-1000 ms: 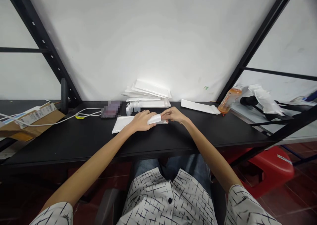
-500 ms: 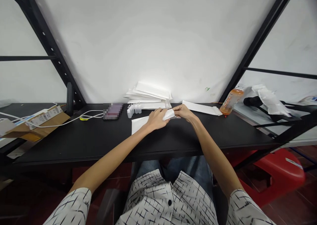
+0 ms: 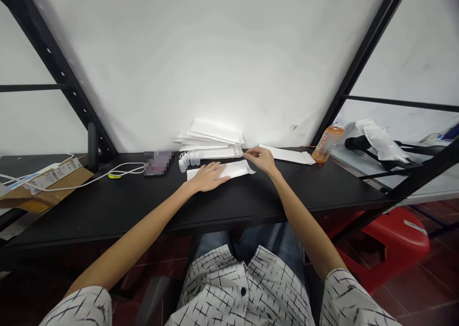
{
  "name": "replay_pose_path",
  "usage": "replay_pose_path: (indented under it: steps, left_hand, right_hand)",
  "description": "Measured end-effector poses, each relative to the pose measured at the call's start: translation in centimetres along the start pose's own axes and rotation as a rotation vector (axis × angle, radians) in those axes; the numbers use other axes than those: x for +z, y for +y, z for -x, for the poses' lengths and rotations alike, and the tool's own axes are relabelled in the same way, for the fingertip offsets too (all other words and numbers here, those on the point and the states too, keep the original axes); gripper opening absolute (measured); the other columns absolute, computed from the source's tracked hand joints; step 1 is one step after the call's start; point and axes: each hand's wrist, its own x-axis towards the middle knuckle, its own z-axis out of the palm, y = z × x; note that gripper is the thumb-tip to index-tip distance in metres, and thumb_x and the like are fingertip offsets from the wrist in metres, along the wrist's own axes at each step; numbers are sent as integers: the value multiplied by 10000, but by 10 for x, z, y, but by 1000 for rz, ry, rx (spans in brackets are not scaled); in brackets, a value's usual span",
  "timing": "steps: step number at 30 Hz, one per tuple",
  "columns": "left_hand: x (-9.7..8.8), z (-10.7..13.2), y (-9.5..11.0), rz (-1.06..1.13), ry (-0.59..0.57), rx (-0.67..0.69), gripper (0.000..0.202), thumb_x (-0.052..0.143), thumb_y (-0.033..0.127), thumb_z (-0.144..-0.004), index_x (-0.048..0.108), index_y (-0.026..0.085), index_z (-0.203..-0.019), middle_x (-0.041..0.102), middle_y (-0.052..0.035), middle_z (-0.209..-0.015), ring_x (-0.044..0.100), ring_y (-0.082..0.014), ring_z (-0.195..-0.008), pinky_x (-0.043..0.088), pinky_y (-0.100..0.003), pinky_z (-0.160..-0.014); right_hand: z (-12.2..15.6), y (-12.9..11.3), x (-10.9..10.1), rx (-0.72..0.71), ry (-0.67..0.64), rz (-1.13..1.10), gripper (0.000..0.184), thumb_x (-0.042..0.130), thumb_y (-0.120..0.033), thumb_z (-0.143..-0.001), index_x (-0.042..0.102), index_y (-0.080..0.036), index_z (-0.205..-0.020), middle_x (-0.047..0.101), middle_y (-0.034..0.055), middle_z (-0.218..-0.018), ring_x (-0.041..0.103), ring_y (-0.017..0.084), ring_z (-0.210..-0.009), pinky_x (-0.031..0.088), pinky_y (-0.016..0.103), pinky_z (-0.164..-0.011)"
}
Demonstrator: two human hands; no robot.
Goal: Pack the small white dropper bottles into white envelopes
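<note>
A black desk (image 3: 89, 216) runs across the view, set against a white wall (image 3: 201, 58) and framed by black metal shelf uprights (image 3: 53, 63). A dark red tiled floor shows below it, with a red plastic stool (image 3: 390, 240) at the lower right.

From the head camera, the person sits at the desk wearing a white shirt with a black pattern. The left hand (image 3: 208, 178) lies flat, its fingers spread slightly and pressing down on the near end of a long white paper packet (image 3: 236, 169). The packet lies flat on the desk, in front of the stack. The right hand (image 3: 261, 158) is open, with its fingers loosely curved, and hovers just beyond the packet's far end, holding nothing.

Behind the packet sit a stack of white envelopes (image 3: 208, 137) and a cluster of small white plastic bottles (image 3: 188, 161). To the right lie another white packet (image 3: 287, 155) and an orange drink bottle (image 3: 327, 143). To the left are a blurred phone (image 3: 157, 163), a white cable (image 3: 125, 170) and a cardboard box (image 3: 46, 185).
</note>
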Motion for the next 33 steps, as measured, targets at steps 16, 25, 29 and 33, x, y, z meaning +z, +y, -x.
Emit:
replay_pose_path:
  steps: [16,25,29,33]
  left_hand:
    - [25,10,-15,-127,188,31,546,285,428,-1032,472,205,-1493,439,-138,-1580,353,-342,-1482,214,-607,-1186]
    - [17,1,-5,-47,218,-9,440,522,349,-934,610,167,-1326,633,-145,-1249,570,-323,-1168,446,-480,-1003]
    - [15,-3,-5,112,210,-49,508,646,350,-855,595,172,-1329,628,-120,-1234,574,-306,-1200,472,-424,-1012]
    - [11,-3,-6,152,240,-81,426,648,308,-850,649,198,-1262,665,-89,-1207,614,-286,-1170,488,-386,-993]
  right_hand:
    - [10,-7,23,-161,-657,-30,566,798,-569,-727,779,-241,-1187,684,72,-1333,496,335,-1395,380,394,-1160]
    - [11,-13,32,-354,-552,59,221,797,-290,-775,823,-232,-987,760,53,-1177,616,337,-1264,443,425,-1076]
    - [14,-19,31,-317,-481,-1,214,802,-219,-746,816,-184,-957,786,68,-1045,723,268,-993,517,332,-890]
    - [16,-24,29,-291,-449,-89,238,817,-169,-692,803,-170,-930,783,45,-962,709,220,-894,501,296,-830]
